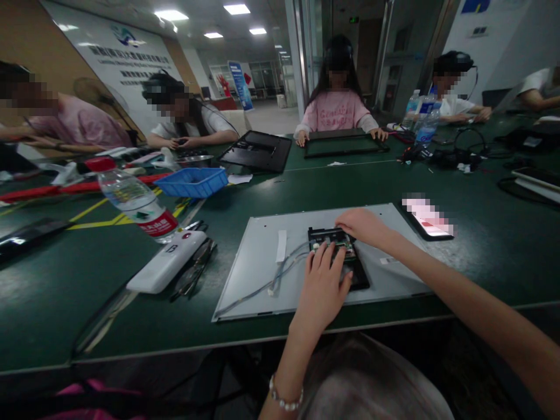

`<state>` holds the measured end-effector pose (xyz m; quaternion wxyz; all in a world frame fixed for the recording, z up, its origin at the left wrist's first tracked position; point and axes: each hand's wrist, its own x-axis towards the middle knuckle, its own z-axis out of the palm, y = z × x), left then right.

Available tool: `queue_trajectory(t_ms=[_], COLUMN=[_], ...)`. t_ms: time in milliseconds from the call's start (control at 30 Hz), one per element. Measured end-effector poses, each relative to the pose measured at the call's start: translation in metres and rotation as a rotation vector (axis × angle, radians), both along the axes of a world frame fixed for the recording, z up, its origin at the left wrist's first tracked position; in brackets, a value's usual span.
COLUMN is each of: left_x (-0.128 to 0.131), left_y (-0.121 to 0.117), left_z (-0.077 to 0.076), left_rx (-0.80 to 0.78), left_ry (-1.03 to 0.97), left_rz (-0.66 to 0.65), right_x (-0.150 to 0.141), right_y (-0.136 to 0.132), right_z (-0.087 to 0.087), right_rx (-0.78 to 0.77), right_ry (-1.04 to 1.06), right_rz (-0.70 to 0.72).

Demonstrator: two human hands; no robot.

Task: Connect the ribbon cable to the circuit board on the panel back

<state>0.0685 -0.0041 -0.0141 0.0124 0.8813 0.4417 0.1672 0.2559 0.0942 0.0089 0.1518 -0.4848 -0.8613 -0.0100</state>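
A black plastic housing with a green circuit board [359,274] lies on a flat grey-white panel [249,262] in front of me. My left hand [324,280] rests over the housing's near left part, fingers spread and lying on the board. At the far right corner of the housing, my right hand [361,224] is closed, fingertips pressed together at its edge. Whatever those fingertips pinch is hidden. Thin grey cables [258,289] run from the board across the panel to its near left corner. A white strip [282,246] sticks on the panel.
Left of the panel are a white power bank [168,262], eyeglasses [195,271], a water bottle [135,201] and a blue tray [192,182]. A phone [426,219] lies on the right. Across the table, a person [336,111] holds a black frame [345,146]; other people sit nearby.
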Motion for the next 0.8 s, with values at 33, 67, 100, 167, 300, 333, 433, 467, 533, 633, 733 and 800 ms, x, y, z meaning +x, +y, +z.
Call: queue_trajectory(t_ms=[33, 67, 100, 167, 300, 333, 433, 467, 533, 633, 733, 800], left_x=[0.0, 0.0, 0.001, 0.001, 0.001, 0.0, 0.0, 0.0, 0.001, 0.001, 0.001, 0.001], left_y=[0.0, 0.0, 0.001, 0.001, 0.001, 0.001, 0.001, 0.001, 0.0, 0.0, 0.0, 0.0], left_z=[0.0, 0.0, 0.0, -0.001, -0.001, -0.001, -0.001, -0.001, -0.001, -0.001, -0.001, -0.001], left_rx=[-0.005, -0.009, -0.012, -0.012, -0.002, -0.001, -0.002, -0.003, 0.0, 0.009, 0.011, 0.008], left_ry=[0.002, 0.004, 0.005, 0.003, -0.007, -0.008, -0.006, -0.004, -0.004, -0.009, -0.008, -0.004], left_rz=[0.0, 0.0, 0.001, 0.0, -0.007, -0.01, -0.008, -0.005, -0.003, -0.009, -0.007, -0.004], right_x=[-0.001, -0.001, 0.0, 0.001, 0.004, 0.004, 0.004, 0.004, 0.003, 0.001, 0.0, -0.001], right_y=[-0.002, -0.003, -0.003, -0.003, 0.002, 0.004, 0.006, 0.006, 0.006, 0.004, 0.002, 0.002], right_z=[-0.001, -0.002, -0.004, -0.007, -0.014, -0.016, -0.019, -0.02, -0.021, -0.02, -0.018, -0.018], right_rx=[-0.001, -0.001, -0.002, -0.008, -0.034, -0.043, -0.067, -0.071, -0.069, -0.039, -0.006, -0.011], right_ry=[-0.002, 0.0, 0.004, 0.012, 0.076, 0.098, 0.152, 0.161, 0.161, 0.137, 0.119, 0.126], right_rz=[-0.002, -0.004, -0.004, 0.012, 0.038, 0.038, 0.04, 0.043, 0.042, 0.01, -0.017, -0.011])
